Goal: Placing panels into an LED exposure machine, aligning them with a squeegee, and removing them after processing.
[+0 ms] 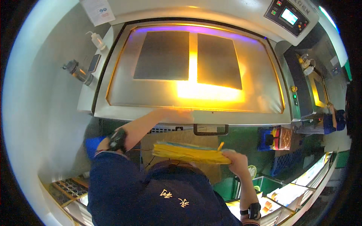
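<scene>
My left hand [179, 115] is at the metal front rail of a large machine, above its dark handle [210, 129]. It is smeared by motion, so its fingers cannot be made out. Closed round one end of a long, flat yellow bundle [184, 152] is my right hand [236, 163]. The bundle has a pale bluish upper edge and lies level in front of my body; its exact kind cannot be told. Beyond both hands, two dark rectangular sheets [162, 55] lie side by side on the machine's bed [124, 88], with bright yellow light between and below them.
A control panel [289, 17] with a lit screen is at the upper right. On the left ledge are a dark-lidded bottle [79, 71], a phone [94, 63] and a white squeeze bottle [97, 40]. At far right, another person [333, 120] stands by a similar machine.
</scene>
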Action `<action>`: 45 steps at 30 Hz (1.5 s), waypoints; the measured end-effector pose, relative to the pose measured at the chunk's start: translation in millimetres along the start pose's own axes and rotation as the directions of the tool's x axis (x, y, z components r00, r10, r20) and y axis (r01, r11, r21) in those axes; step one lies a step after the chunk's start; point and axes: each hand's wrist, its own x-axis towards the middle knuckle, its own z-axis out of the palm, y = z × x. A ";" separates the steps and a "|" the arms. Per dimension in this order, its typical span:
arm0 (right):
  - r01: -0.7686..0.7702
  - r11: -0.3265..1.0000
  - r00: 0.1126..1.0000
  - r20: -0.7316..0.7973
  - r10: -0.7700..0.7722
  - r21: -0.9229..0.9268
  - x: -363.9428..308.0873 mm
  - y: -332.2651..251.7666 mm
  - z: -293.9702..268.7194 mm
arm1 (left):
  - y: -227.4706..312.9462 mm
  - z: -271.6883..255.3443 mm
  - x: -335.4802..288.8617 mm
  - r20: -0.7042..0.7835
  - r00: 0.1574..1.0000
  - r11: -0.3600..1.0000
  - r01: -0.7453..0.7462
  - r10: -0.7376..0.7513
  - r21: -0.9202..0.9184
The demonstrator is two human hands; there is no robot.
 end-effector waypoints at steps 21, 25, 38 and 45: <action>0.397 0.895 0.918 0.099 -0.385 -0.202 640.1 -45.8 -4.1 | -267.8 -329.2 -8.4 -0.456 0.818 0.786 0.522 -0.351 0.331; 0.307 0.863 0.925 -0.086 -0.369 -0.400 818.4 -74.5 -20.0 | -365.0 -452.5 49.8 -0.677 0.681 0.688 0.634 -0.280 0.354; 0.434 0.883 0.895 0.195 -0.400 -0.177 507.0 -87.8 5.2 | -229.5 -194.0 -72.4 -0.393 0.854 0.773 0.492 -0.340 0.400; 0.316 0.920 0.945 0.164 -0.283 -0.233 433.8 -55.4 4.3 | -151.2 -193.5 -47.3 -0.285 0.880 0.823 0.463 -0.380 0.330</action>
